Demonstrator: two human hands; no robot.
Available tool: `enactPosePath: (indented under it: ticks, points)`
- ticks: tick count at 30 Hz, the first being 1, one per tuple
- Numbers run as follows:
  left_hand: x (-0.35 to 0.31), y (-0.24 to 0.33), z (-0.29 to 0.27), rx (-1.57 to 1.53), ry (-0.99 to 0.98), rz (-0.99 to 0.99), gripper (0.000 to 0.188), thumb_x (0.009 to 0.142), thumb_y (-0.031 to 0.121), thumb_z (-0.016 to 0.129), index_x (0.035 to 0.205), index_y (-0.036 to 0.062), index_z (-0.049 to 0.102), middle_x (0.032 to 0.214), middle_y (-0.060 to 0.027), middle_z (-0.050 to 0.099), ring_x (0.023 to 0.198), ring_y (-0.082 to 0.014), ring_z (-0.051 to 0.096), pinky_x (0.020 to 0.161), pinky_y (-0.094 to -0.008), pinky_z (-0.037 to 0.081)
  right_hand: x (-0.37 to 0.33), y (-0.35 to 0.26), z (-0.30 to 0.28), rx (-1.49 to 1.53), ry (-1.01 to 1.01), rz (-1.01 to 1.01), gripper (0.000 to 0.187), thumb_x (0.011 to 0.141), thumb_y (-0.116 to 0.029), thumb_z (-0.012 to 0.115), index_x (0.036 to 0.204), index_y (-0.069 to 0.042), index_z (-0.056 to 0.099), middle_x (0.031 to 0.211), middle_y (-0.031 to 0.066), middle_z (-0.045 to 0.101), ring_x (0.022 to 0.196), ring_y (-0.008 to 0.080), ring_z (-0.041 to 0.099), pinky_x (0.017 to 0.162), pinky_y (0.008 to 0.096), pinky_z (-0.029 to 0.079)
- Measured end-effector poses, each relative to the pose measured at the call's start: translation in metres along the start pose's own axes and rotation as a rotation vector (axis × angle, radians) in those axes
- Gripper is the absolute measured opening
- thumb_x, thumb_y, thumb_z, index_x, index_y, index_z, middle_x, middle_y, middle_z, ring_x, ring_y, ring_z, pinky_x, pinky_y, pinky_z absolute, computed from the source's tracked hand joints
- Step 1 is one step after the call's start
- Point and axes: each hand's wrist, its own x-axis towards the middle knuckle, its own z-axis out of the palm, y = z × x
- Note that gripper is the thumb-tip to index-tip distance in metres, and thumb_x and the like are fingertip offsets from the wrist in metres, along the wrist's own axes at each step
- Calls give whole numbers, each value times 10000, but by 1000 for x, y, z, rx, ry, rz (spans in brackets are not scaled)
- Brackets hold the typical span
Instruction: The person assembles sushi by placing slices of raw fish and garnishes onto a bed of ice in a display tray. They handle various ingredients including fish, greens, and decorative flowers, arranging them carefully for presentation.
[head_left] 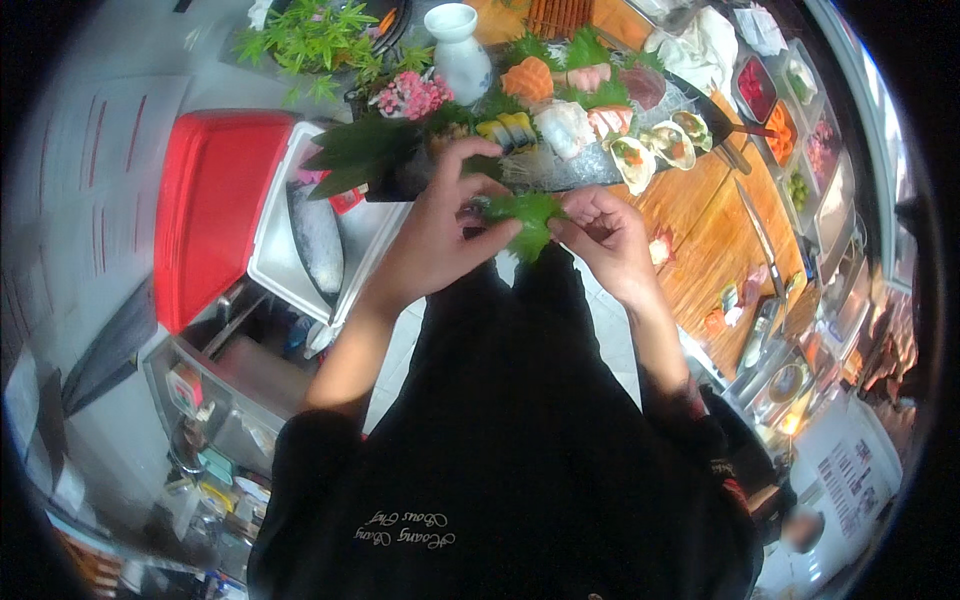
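A green shiso leaf [527,222] with jagged edges is stretched between both hands, just in front of a long dark platter [385,186]. My left hand [447,225] pinches the leaf's left side between thumb and fingers. At its right edge, my right hand [608,243] grips it with thumb and fingertips. Sashimi lies on the platter: orange salmon slices [528,79], white fish slices [564,128] and dark red slices [643,86]. Dressed oysters in their shells [633,164] sit toward its right end. A white ceramic bottle [458,58] stands behind, beside pink flowers [414,95].
To the left, a white cooler box [272,262] with a red lid [212,220] holds a whole fish [318,240]. On the right, a wooden cutting board [690,240] bears a long knife [762,240] and food scraps. Garnish containers [783,132] line the far right.
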Motion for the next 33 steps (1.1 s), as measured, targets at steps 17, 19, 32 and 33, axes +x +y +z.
enactPosePath:
  ticks: [17,19,32,33]
  points:
    - [59,-41,4,917,-48,682,302,864,3,634,1163,7,678,1118,-137,627,1035,-325,626,888,-434,517,60,24,-7,-694,313,-103,372,848,-138,781,1195,-67,670,970,196,742,912,395,724,762,471,571]
    - [65,-51,4,915,-72,599,291,844,-44,677,1132,-4,690,1084,-145,640,1024,-335,643,894,-422,533,64,26,-8,-768,333,-70,380,857,-166,775,1210,-85,663,994,183,749,947,402,718,778,488,574]
    - [80,-81,14,875,8,619,225,886,-20,662,1108,-26,698,1096,-167,644,1033,-341,625,902,-413,515,52,41,4,-1044,460,-295,365,825,-116,748,1167,-132,620,1071,68,625,914,285,693,686,398,574]
    - [80,-82,18,892,39,574,224,877,-39,673,1097,-21,708,1096,-170,648,1035,-343,630,902,-413,519,54,46,2,-1065,411,-282,347,818,-103,731,1143,-132,612,1071,66,610,903,288,690,685,397,570]
